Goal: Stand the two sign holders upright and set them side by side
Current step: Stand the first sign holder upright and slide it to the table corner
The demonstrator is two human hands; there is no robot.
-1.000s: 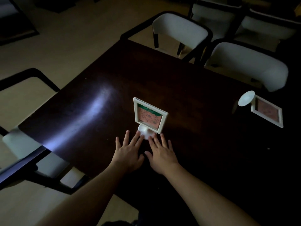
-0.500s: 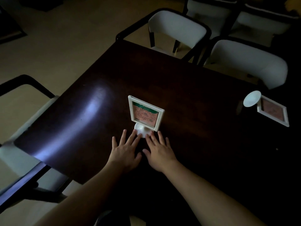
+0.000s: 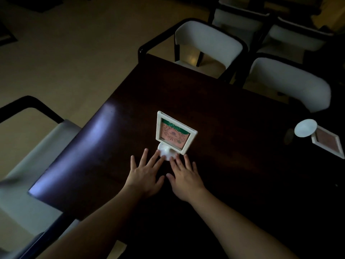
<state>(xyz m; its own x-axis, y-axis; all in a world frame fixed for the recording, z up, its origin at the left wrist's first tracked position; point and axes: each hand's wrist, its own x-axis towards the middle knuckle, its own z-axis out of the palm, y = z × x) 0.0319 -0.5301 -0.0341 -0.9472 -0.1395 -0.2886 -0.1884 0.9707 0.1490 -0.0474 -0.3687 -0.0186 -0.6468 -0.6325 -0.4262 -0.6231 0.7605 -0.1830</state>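
One white sign holder point(image 3: 175, 135) stands upright near the middle of the dark table point(image 3: 224, 113), its pink and green card facing me on a round white base. My left hand point(image 3: 144, 174) and my right hand point(image 3: 185, 177) lie flat on the table just in front of it, fingers spread, fingertips touching the base from either side. The second sign holder point(image 3: 324, 141) lies on its side at the far right, its round base tipped up to the left and its frame flat on the table.
White-cushioned chairs with dark frames ring the table: one point(image 3: 207, 40) at the far corner, another point(image 3: 291, 85) at the right rear, one point(image 3: 37, 146) at the left. The table's left edge point(image 3: 61, 206) is close to my left forearm.
Both hands stay flat with fingertips at the upright holder's base. The view has shifted slightly; neither holder has visibly moved on the table.
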